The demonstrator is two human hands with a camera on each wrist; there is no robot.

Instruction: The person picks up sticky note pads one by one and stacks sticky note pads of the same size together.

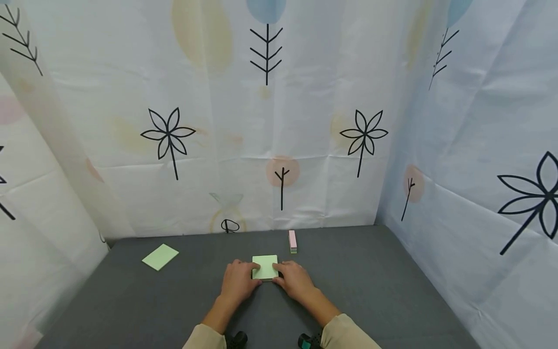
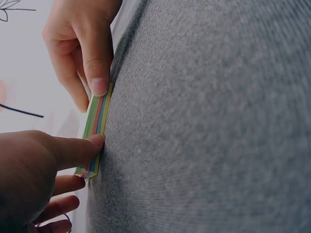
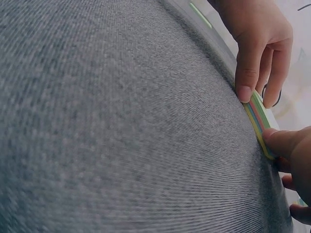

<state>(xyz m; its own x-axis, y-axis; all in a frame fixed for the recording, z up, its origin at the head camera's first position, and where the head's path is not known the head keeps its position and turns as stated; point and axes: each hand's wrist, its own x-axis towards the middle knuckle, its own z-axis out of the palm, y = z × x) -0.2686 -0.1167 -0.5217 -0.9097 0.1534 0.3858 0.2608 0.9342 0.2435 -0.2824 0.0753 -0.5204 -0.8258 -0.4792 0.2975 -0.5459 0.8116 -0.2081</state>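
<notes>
A square stack of sticky notes (image 1: 265,266), light green on top, lies on the grey table in the middle of the head view. Its edge shows green, red, blue and yellow layers in the left wrist view. My left hand (image 1: 238,282) grips the stack's left side, the thumb at the near edge. On the opposite side my right hand (image 1: 298,281) holds it likewise, thumb on the near edge. Both thumbs press the layered edge (image 3: 257,119) in the right wrist view. The fingers partly hide the stack's sides.
Beyond the stack, slightly right, stands a narrow pink block of notes (image 1: 292,240) with green at its base. A light green sheet (image 1: 160,257) lies at the table's far left. Patterned white curtains (image 1: 305,121) border the table (image 1: 370,291) at the back and sides.
</notes>
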